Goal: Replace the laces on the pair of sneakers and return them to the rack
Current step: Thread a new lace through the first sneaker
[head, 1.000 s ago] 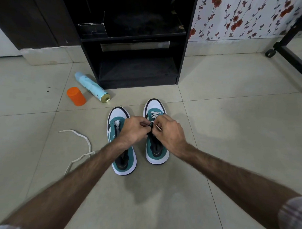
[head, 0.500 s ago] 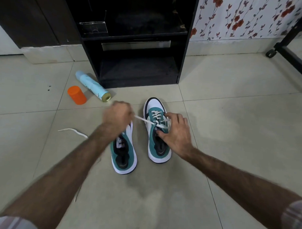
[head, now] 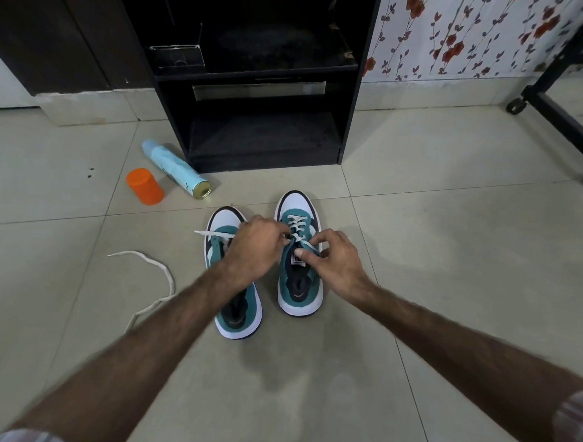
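Note:
Two teal, white and black sneakers stand side by side on the tiled floor. The right sneaker (head: 297,287) has a white lace (head: 296,225) threaded through its front eyelets. My left hand (head: 254,249) pinches that lace at the shoe's left side, and a free lace end (head: 210,234) trails left across the left sneaker (head: 239,313). My right hand (head: 335,260) grips the right sneaker's upper, thumb on the tongue. The left sneaker's front is partly hidden under my left hand.
A loose white lace (head: 155,285) lies on the floor to the left. A light blue spray can (head: 176,169) lies on its side by an orange cap (head: 144,186). The black rack (head: 264,97) stands behind the shoes. A black wheeled frame (head: 558,107) is at right.
My left hand pulled the lace out to the left, then came back to the right sneaker's eyelets. My right hand stayed on the right sneaker.

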